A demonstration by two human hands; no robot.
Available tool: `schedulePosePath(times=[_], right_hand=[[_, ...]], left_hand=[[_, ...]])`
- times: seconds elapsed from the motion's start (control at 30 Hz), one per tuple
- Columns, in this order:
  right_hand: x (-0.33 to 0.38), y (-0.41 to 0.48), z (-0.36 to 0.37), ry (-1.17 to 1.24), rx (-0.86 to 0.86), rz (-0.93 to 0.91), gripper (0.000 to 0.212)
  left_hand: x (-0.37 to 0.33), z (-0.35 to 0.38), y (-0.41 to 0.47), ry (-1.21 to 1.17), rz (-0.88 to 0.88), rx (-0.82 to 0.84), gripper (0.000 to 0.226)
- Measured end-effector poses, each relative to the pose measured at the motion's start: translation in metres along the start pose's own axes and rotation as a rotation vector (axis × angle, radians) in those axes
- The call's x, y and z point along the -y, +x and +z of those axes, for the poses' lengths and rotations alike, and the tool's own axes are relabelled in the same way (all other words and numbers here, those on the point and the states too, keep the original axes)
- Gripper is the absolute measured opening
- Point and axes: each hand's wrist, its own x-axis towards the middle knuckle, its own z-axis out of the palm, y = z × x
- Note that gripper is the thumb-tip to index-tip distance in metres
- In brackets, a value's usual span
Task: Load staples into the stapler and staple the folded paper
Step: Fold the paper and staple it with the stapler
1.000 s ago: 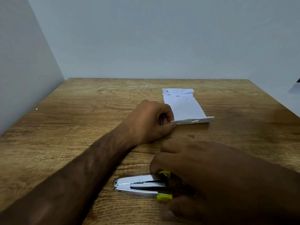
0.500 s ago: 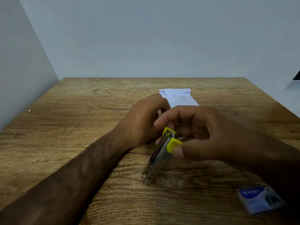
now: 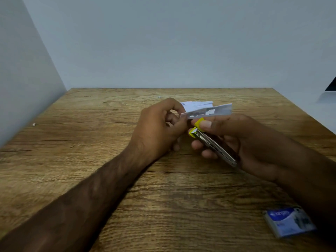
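My left hand (image 3: 160,128) pinches the near-left corner of the white folded paper (image 3: 209,110) and holds it lifted off the wooden table (image 3: 91,142). In my right hand (image 3: 241,142) is the silver stapler (image 3: 212,144) with yellow tips, gripped in the fist with the thumb on its top. Its yellow mouth points up and left, right under the paper's lifted edge. Whether the paper sits between the jaws I cannot tell.
A small blue box of staples (image 3: 291,221) lies on the table at the near right. Grey walls close the table on the left and at the back. A tiny white speck (image 3: 33,124) lies near the left edge.
My right hand picked the stapler up off the table, turned it so its mouth faces the paper and brought it there. My left hand lifted the paper's near edge.
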Motion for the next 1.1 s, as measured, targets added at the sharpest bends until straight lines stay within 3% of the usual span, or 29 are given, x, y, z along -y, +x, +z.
schedulePosePath(times=[0.17, 0.33, 0.43, 0.53, 0.63, 0.73, 0.9, 1.1], right_hand=[[0.0, -0.001, 0.001, -0.018, -0.088, 0.107, 0.042], [0.0, 0.0, 0.001, -0.013, -0.122, 0.113, 0.022], [0.0, 0.0, 0.0, -0.009, -0.103, 0.09, 0.02], [-0.001, -0.001, -0.001, -0.053, -0.078, 0.091, 0.021], [-0.004, -0.001, 0.0, -0.13, -0.061, 0.041, 0.022], [-0.007, 0.001, 0.001, -0.141, -0.08, -0.02, 0.048], [-0.011, 0.004, 0.001, -0.201, -0.121, -0.087, 0.025], [-0.01, -0.001, 0.005, -0.37, -0.083, -0.055, 0.028]], left_hand=[[-0.005, 0.0, -0.001, -0.279, -0.186, 0.053, 0.006], [-0.01, 0.001, 0.001, -0.467, -0.346, 0.04, 0.016], [-0.01, 0.002, 0.001, -0.541, -0.395, 0.02, 0.011], [-0.011, 0.0, 0.004, -0.625, -0.476, -0.001, 0.024], [-0.012, -0.001, 0.005, -0.656, -0.544, -0.004, 0.034], [-0.012, -0.001, 0.005, -0.654, -0.575, -0.026, 0.033], [-0.014, 0.0, 0.005, -0.663, -0.611, -0.015, 0.026], [-0.015, 0.001, 0.003, -0.71, -0.604, 0.059, 0.026]])
